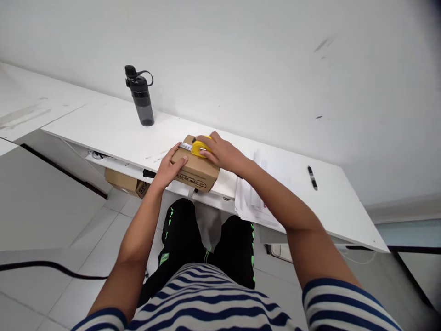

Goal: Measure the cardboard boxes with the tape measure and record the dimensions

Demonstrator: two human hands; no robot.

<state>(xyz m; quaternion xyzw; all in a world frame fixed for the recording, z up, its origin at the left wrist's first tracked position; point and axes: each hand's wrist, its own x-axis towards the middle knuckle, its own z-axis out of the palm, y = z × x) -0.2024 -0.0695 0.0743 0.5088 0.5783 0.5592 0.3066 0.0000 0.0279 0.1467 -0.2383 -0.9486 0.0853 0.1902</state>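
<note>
A small brown cardboard box (198,174) sits at the front edge of the white desk (113,128). My right hand (220,152) is closed round a yellow tape measure (199,147) resting on the box's top. A short length of tape runs left from it across the top. My left hand (169,166) grips the box's left end, its thumb pressing the tape's tip down at that edge.
A dark water bottle (142,96) stands at the back of the desk. White papers (253,197) lie right of the box, a black pen (312,177) further right. Another cardboard box (126,182) sits on a shelf under the desk. A black cable (51,266) crosses the tiled floor.
</note>
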